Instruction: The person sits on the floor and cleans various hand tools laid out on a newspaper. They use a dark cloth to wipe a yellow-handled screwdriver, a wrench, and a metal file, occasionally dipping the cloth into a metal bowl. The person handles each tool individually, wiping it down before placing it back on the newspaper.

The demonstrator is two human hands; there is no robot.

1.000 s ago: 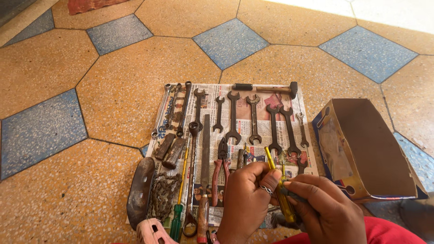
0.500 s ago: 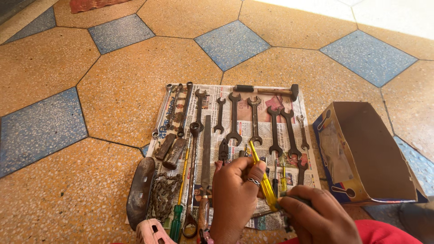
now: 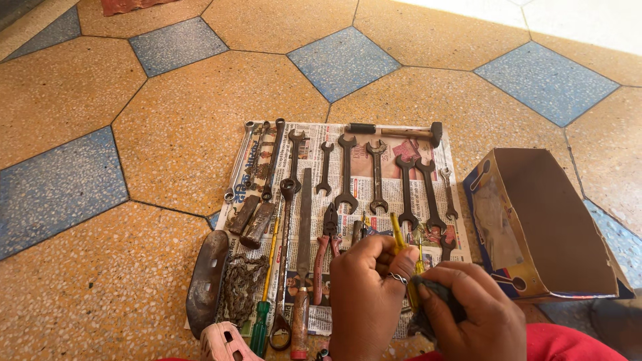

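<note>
My left hand (image 3: 364, 294) grips a yellow-handled screwdriver (image 3: 399, 233) that points up and away from me over the newspaper (image 3: 384, 167). My right hand (image 3: 471, 311) presses a dark cloth (image 3: 428, 311) against the lower part of that screwdriver. Both hands hover over the near right part of the newspaper, just in front of the row of open-ended wrenches (image 3: 378, 174).
On the newspaper lie a hammer (image 3: 394, 130), red-handled pliers (image 3: 324, 247), a flat file (image 3: 304, 220), a green-handled screwdriver (image 3: 262, 314), a rusty chain (image 3: 237, 287) and a dark curved metal piece (image 3: 206, 281). An open cardboard box (image 3: 542, 227) lies on its side at the right.
The yellow screwdriver has shifted a little between my hands. My right hand moved up along it with the cloth.
</note>
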